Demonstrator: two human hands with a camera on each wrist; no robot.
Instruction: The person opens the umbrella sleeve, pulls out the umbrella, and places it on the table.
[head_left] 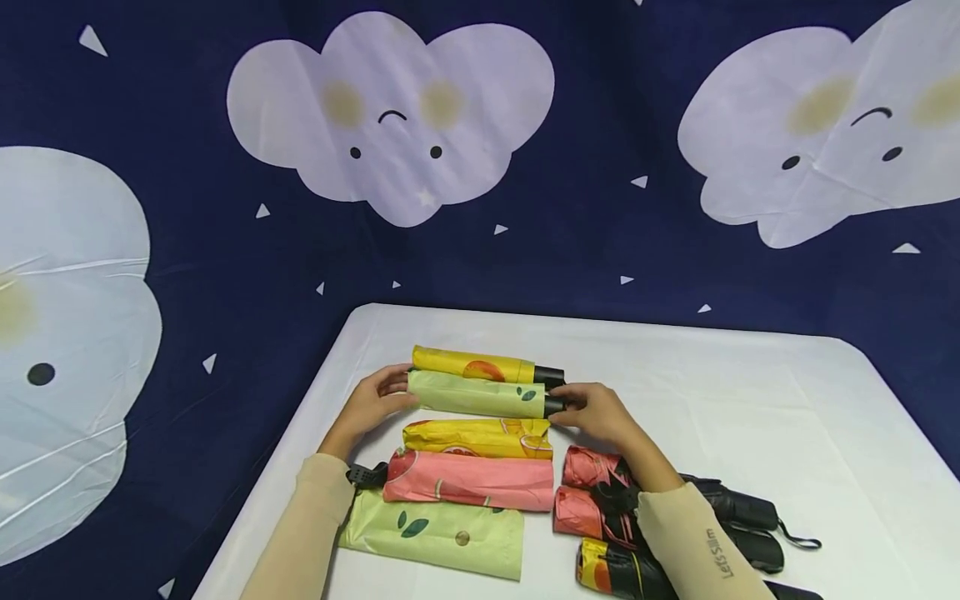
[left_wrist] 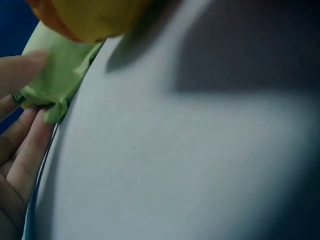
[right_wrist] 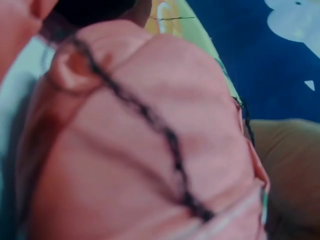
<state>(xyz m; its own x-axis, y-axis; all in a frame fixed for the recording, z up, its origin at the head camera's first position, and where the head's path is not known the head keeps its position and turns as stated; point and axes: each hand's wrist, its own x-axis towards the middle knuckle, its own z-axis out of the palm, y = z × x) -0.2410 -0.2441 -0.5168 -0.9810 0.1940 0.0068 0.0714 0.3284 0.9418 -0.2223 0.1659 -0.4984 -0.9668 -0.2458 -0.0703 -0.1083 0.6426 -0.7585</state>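
Note:
A folded umbrella in a light green sleeve with a leaf print (head_left: 476,395) lies crosswise between both hands. At its left end, my left hand (head_left: 377,400) pinches the sleeve; the left wrist view shows the thumb over the green cloth (left_wrist: 57,70) and fingers beneath. My right hand (head_left: 597,411) grips the black handle (head_left: 553,406) at the other end, with fingertips partly hidden. Just behind lies an umbrella in a yellow sleeve (head_left: 468,363), also with a black end. A pink bundle with a black cord (right_wrist: 150,135) fills much of the right wrist view.
Nearer are a yellow fruit-print sleeve (head_left: 480,438), a pink sleeved umbrella (head_left: 472,481) with a black strap, and a light green sleeve (head_left: 442,533). Pink umbrellas (head_left: 581,510) and a yellow-and-black one (head_left: 611,567) lie under the right forearm. The white table (head_left: 750,400) meets a dark blue cloud-print backdrop (head_left: 600,250).

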